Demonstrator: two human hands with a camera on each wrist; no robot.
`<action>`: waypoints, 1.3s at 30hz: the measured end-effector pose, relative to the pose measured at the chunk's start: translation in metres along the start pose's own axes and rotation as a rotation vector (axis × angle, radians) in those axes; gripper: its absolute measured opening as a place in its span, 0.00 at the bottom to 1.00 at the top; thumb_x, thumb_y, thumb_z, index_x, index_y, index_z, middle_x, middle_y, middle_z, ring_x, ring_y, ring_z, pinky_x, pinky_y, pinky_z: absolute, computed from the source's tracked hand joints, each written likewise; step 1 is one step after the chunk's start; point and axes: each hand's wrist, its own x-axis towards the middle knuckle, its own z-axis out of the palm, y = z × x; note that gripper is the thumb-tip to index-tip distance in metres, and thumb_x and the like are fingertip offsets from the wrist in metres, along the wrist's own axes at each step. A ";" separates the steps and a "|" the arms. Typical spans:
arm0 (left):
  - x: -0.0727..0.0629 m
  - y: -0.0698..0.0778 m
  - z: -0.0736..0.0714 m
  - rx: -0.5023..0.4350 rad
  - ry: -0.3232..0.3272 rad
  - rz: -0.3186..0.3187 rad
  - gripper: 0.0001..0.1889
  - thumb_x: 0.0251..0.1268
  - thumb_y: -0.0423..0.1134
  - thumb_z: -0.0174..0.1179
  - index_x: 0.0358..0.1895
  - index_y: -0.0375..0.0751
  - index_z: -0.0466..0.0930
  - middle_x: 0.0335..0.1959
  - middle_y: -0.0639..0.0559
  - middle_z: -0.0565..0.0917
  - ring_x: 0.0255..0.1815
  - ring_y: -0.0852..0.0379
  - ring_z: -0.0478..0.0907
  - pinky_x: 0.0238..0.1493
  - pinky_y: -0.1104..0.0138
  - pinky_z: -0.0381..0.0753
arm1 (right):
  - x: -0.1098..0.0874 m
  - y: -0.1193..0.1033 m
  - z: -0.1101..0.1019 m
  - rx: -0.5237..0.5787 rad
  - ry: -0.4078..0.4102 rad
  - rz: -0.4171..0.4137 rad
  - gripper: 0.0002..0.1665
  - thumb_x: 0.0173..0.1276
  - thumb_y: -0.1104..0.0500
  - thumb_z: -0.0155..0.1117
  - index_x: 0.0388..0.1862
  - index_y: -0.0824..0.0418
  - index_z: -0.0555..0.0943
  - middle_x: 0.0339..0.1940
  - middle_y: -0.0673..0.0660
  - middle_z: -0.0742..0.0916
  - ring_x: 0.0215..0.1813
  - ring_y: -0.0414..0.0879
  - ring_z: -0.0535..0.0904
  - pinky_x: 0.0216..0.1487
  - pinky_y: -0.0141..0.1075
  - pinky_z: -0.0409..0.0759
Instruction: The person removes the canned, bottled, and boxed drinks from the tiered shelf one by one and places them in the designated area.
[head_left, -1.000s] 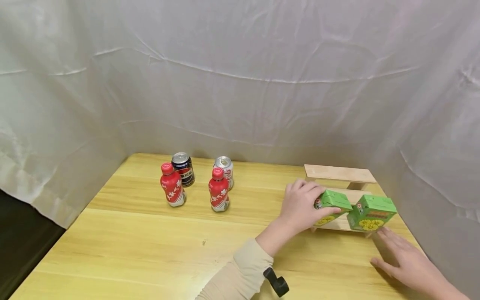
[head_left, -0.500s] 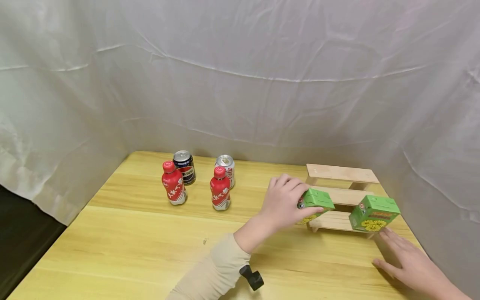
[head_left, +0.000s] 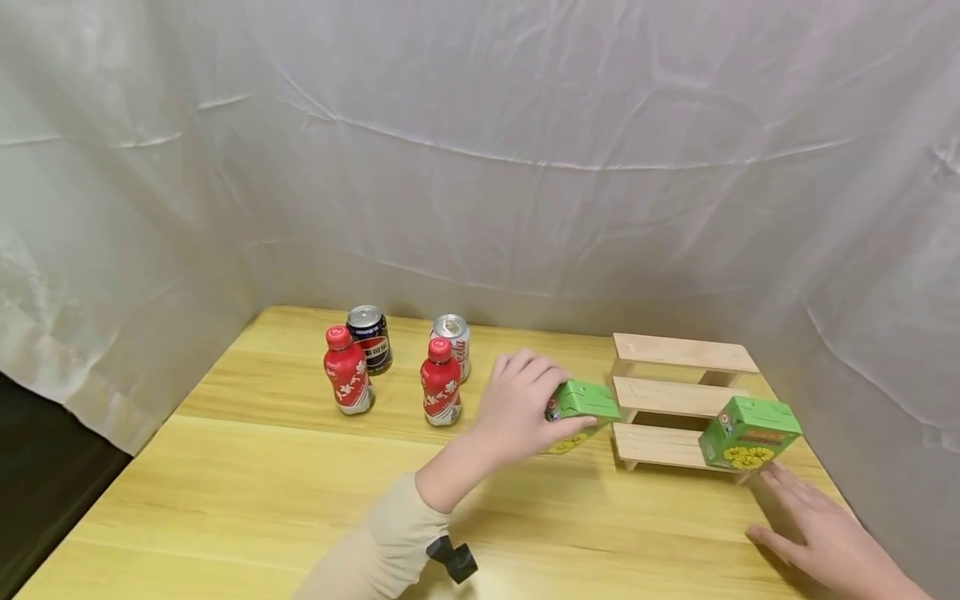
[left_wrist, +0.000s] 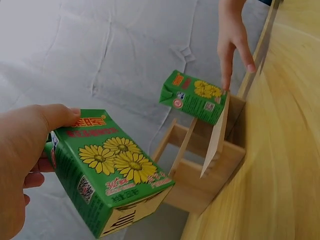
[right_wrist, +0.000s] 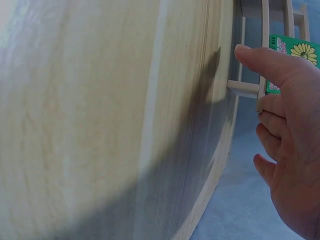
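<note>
My left hand [head_left: 521, 408] grips a green drink carton [head_left: 585, 402] by its upper end, thumb across the front. In the left wrist view, yellow flowers show on that carton [left_wrist: 120, 160], which is tilted and apart from the shelf. A second green carton [head_left: 752, 433] stands on the lowest step of the wooden three-step shelf [head_left: 660, 446], at its right end. By that end is my right hand [head_left: 817, 525], its fingertips at the shelf's front corner and its thumb held apart. Whether they press the wood cannot be made out.
Two red bottles [head_left: 348, 372] [head_left: 441, 383] stand on the left half of the wooden table [head_left: 262, 483]. Behind them are a dark can [head_left: 369, 337] and a silver can [head_left: 452, 333]. Grey cloth [head_left: 480, 167] hangs around the back and sides.
My left hand has moved left with its carton, away from the shelf and the other carton. The right hand has stayed by the shelf's right corner.
</note>
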 end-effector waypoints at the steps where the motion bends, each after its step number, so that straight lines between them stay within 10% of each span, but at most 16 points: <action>1: -0.001 -0.002 -0.002 -0.006 0.000 -0.005 0.26 0.50 0.68 0.66 0.44 0.53 0.82 0.41 0.62 0.83 0.46 0.61 0.71 0.48 0.65 0.67 | 0.000 0.000 0.000 -0.002 0.004 -0.001 0.47 0.66 0.44 0.65 0.73 0.70 0.61 0.71 0.78 0.65 0.69 0.77 0.60 0.59 0.17 0.13; 39: -0.078 -0.105 -0.091 0.099 -0.073 0.033 0.27 0.46 0.63 0.70 0.43 0.48 0.82 0.41 0.56 0.82 0.47 0.54 0.70 0.49 0.59 0.66 | 0.000 0.000 0.000 -0.029 0.015 -0.010 0.51 0.63 0.43 0.67 0.72 0.73 0.61 0.69 0.78 0.68 0.71 0.75 0.59 0.61 0.15 0.15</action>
